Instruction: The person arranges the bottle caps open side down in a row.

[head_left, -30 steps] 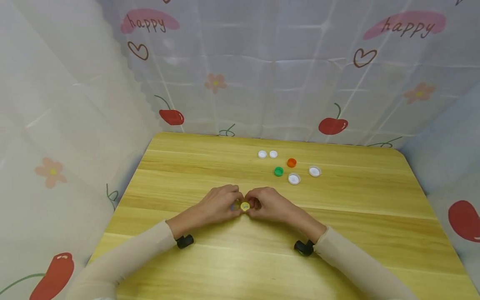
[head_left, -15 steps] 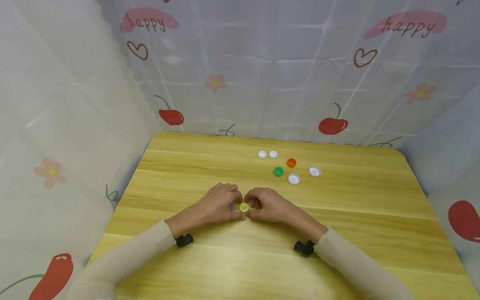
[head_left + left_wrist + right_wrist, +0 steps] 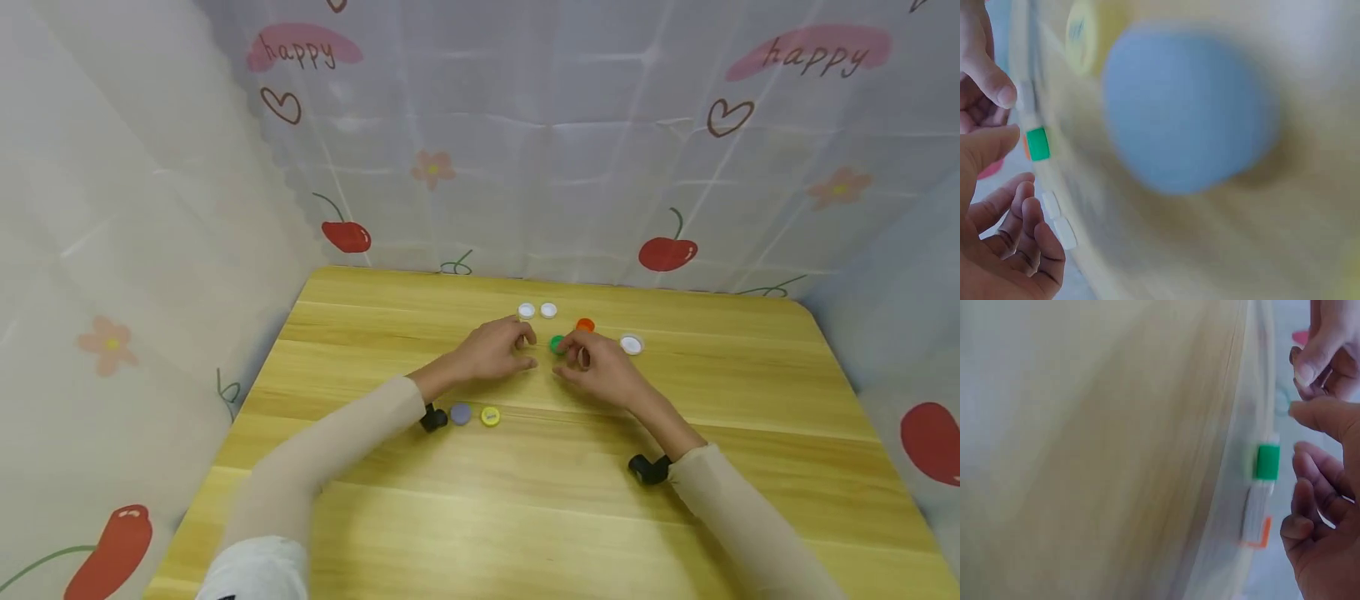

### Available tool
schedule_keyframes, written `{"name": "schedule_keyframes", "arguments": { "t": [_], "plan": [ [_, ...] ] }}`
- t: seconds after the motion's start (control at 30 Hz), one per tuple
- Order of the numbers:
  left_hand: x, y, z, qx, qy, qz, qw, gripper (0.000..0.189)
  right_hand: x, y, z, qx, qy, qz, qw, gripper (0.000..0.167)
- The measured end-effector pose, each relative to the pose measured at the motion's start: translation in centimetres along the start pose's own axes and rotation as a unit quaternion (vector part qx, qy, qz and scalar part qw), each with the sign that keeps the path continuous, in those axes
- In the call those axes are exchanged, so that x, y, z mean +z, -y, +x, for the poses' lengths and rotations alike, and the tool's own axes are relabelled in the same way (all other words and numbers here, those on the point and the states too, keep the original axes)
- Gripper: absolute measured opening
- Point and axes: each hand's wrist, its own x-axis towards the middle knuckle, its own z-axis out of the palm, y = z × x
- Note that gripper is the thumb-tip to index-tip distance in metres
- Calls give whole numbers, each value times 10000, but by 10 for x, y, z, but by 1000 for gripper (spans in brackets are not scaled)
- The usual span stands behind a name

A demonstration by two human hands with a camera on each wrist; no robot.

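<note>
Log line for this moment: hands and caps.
left hand: holds nothing, near white caps | right hand: holds nothing, near green cap | purple cap, yellow cap: on table

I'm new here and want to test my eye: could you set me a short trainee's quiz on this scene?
1. Fill in: the cap lying nearest the yellow cap is the ____ cap.
2. True or false: the left hand is holding nothing.
3. Which hand looks nearer the green cap in the head view?

Key:
1. The bluish-purple cap.
2. True.
3. The right hand.
</note>
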Motion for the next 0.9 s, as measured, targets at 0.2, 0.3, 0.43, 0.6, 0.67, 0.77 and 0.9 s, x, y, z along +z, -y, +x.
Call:
{"name": "schedule_keyframes", "arguments": {
  "t": [0.2,0.3,0.43,0.6,0.67,0.77,0.9],
  "plan": [
    [0,-8,45,-28,135,-7,9999,44,-9,-18,12,207,-199,-176,9994,40],
    [1,-11,54,15,223,97,9997,38,-11,-21,18,149,-56,-335,9993,38],
    [6,-16,61,79,372,190,9991,28,-14,-23,22,100,37,-421,9991,31],
    [9,-19,62,121,347,307,9989,21,-15,-23,26,-19,54,-540,9985,26],
    [10,-19,62,138,302,318,9989,20,-15,-24,26,-44,46,-620,9981,25],
    [12,-18,63,151,261,344,9990,20,-14,-25,27,-76,46,-616,9981,24],
    [11,-15,60,226,169,305,9991,20,-15,-23,26,-129,4,-539,9985,24]
  ]
}}
